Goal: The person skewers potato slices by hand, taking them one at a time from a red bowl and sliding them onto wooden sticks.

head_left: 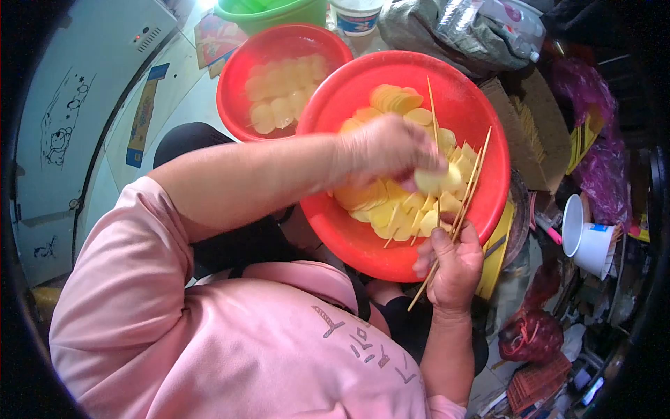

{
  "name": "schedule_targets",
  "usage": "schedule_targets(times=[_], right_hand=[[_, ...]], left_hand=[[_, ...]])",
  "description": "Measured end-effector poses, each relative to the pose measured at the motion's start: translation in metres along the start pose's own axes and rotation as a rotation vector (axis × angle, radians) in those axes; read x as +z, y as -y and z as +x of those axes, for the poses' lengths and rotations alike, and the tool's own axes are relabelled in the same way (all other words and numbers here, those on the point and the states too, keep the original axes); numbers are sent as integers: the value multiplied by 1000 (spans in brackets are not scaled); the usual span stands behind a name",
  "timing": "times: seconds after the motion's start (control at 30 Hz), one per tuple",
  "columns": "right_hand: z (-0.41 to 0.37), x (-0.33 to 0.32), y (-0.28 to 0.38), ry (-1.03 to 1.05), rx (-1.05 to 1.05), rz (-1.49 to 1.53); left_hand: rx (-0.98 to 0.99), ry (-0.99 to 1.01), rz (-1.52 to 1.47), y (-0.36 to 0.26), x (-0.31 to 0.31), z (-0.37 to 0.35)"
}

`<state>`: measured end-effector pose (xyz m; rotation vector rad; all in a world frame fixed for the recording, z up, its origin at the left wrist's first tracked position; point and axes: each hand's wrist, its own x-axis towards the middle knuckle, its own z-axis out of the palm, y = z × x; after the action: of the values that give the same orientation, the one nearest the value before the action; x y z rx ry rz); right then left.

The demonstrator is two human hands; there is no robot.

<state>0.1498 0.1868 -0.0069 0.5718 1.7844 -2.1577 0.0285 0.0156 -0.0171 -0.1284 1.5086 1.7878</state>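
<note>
A large red basin (pixel 317 230) holds a heap of thin, round yellow potato slices (pixel 394 98), some threaded on sticks. Over the heap, my left hand (pixel 394 150), blurred by motion, pinches a pale potato slice (pixel 434 181) at the upright bamboo skewer (pixel 432 115). My right hand (pixel 457 269), at the basin's near right rim, grips that skewer's lower end under the thumb. More bamboo skewers (pixel 476 174) slant through the same grip, pointing up and to the right.
Behind and left stands a smaller red basin (pixel 230 91) with skewered slices in liquid. A green tub (pixel 279 17) and a white bucket (pixel 356 17) are farther back. On the right are a cardboard box (pixel 551 150), a tipped white tub (pixel 593 244) and a red net bag (pixel 530 335).
</note>
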Motion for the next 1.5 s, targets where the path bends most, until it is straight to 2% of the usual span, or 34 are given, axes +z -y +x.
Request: schedule_targets(times=[0.03,0.1,0.17,0.3,0.37,0.43,0.47,0.5,0.57,0.6,0.63,0.7,0.8,1.1,1.23,1.43,1.5], right_hand=[[2,1,1,-17,-31,-4],[2,2,1,-35,-61,-8],[2,1,1,-20,9,-23],[4,-6,0,-25,-6,6],[4,-11,3,-98,-44,140],[3,-12,6,-107,-68,165],[2,-13,6,-115,-58,157],[2,-14,6,-122,-49,149],[0,-11,7,-118,-37,118],[-1,-10,8,-114,-24,87],[-2,-10,7,-115,-21,88],[-2,-11,4,-74,-51,84],[-2,-12,4,-82,-34,52],[-3,-9,3,-86,-34,21],[-2,-8,3,-77,-36,3],[-3,-7,3,-71,-33,-27],[-4,-10,3,-41,-17,-42]], left_hand=[[-22,90,-25,9,9,-5],[-43,142,84,20,22,-13],[-55,147,110,20,22,-13],[-40,181,109,9,6,5],[82,-41,153,-8,-14,21],[285,-296,654,-4,-43,49],[336,-305,1004,-8,-50,47],[337,-305,1006,-5,-49,46],[45,-178,1449,3,-40,36],[208,-223,1533,18,-39,38],[206,-220,1533,27,-41,43],[339,-328,1615,33,-38,46],[271,-297,1598,31,-39,49],[383,-316,1573,38,-40,51],[356,-294,1549,33,-37,52],[219,-217,1419,27,-35,55],[247,-256,1144,19,-40,59]])
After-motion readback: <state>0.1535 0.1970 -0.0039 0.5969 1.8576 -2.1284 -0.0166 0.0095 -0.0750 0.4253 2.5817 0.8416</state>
